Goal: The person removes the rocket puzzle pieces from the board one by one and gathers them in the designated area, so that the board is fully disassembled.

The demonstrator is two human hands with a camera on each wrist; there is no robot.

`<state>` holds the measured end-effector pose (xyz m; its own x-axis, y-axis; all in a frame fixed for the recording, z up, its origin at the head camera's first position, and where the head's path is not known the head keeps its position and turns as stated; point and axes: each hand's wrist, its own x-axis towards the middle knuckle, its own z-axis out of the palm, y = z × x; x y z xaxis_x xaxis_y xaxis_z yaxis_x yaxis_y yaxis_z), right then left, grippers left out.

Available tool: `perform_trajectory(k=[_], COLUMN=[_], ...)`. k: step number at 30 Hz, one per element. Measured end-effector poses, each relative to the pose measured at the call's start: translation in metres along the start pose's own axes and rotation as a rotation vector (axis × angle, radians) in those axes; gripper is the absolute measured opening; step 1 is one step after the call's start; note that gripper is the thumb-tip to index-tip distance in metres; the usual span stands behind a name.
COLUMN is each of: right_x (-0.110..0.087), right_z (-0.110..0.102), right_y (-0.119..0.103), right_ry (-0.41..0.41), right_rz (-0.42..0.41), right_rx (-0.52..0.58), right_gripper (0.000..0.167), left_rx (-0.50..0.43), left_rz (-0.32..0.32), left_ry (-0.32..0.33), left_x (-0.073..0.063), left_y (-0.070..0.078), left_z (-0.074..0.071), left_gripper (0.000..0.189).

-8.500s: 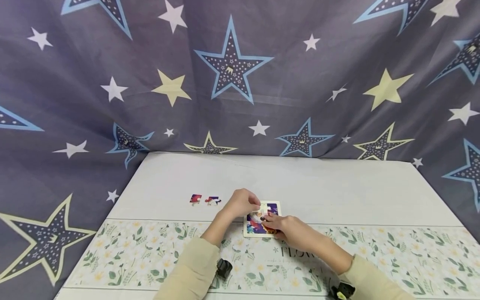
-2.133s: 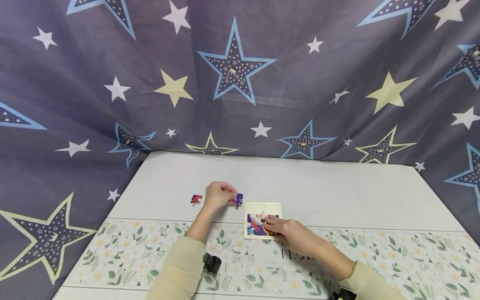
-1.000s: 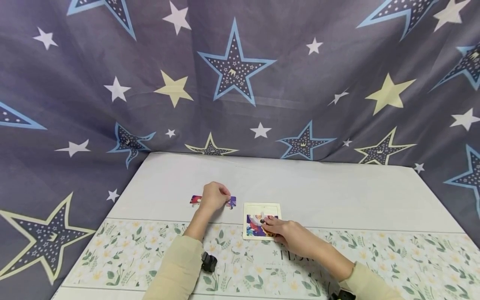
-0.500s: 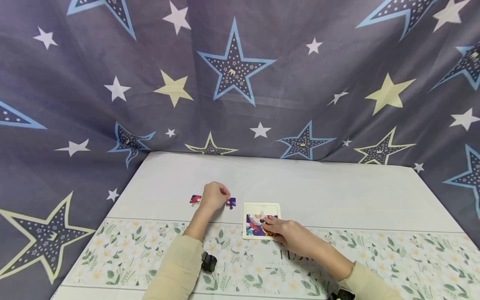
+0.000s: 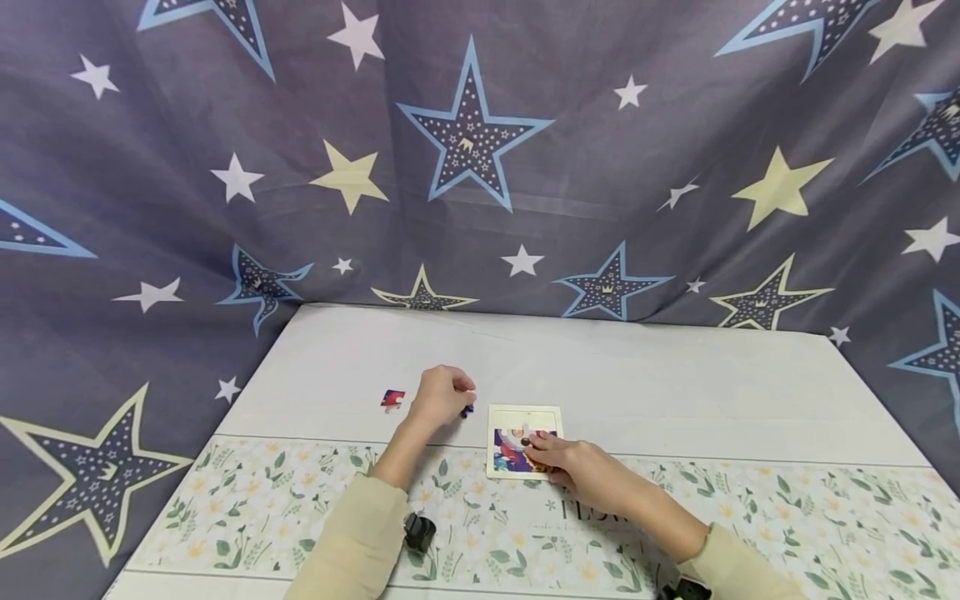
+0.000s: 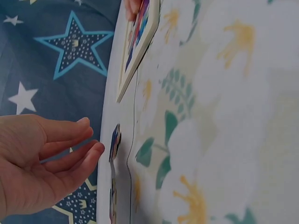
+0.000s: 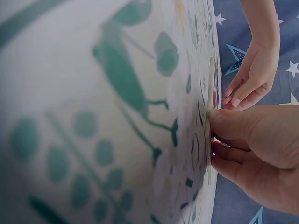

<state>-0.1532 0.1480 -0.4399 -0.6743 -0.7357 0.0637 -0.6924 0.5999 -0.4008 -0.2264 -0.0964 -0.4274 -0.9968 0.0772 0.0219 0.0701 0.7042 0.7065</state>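
My left hand (image 5: 442, 395) hovers over a purple jigsaw piece (image 5: 467, 411) on the white tabletop, partly covering it. In the left wrist view its relaxed fingers hold nothing and stand apart from the jigsaw piece (image 6: 115, 142). To its left lies a red jigsaw piece (image 5: 392, 400). My right hand (image 5: 581, 467) holds the small framed puzzle board (image 5: 522, 410), fingertips on the picture and thumb at the near right edge. Purple, red and white pieces fill the board's lower part; its upper strip shows bare cream backing.
A white table covering (image 5: 675, 383) has a flower-printed band (image 5: 750, 517) along the front. A dark star-patterned curtain (image 5: 570, 167) hangs behind and beside the table. Black straps (image 5: 420, 532) sit at both wrists.
The board's upper strip has lost its pieces. My left hand has carried a purple piece leftward, set it on the table and let go, then lifted slightly rightward. My right hand stays put.
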Motion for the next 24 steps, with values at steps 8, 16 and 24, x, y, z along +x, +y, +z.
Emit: perform_trajectory(k=[8, 16, 24], right_x=[0.0, 0.0, 0.0], right_z=[-0.001, -0.001, 0.0], right_y=[-0.001, 0.0, 0.001], right_ry=[0.0, -0.001, 0.005], right_rz=[0.001, -0.005, -0.011], right_rx=[-0.011, -0.013, -0.026], right_gripper=[0.042, 0.042, 0.042], left_rx=[-0.008, 0.014, 0.079], left_rz=[0.087, 0.137, 0.154], left_ry=[-0.116, -0.231, -0.267], left_x=[-0.009, -0.016, -0.026], left_y=[0.006, 0.011, 0.016], left_z=[0.007, 0.015, 0.021], left_gripper=[0.011, 0.014, 0.015])
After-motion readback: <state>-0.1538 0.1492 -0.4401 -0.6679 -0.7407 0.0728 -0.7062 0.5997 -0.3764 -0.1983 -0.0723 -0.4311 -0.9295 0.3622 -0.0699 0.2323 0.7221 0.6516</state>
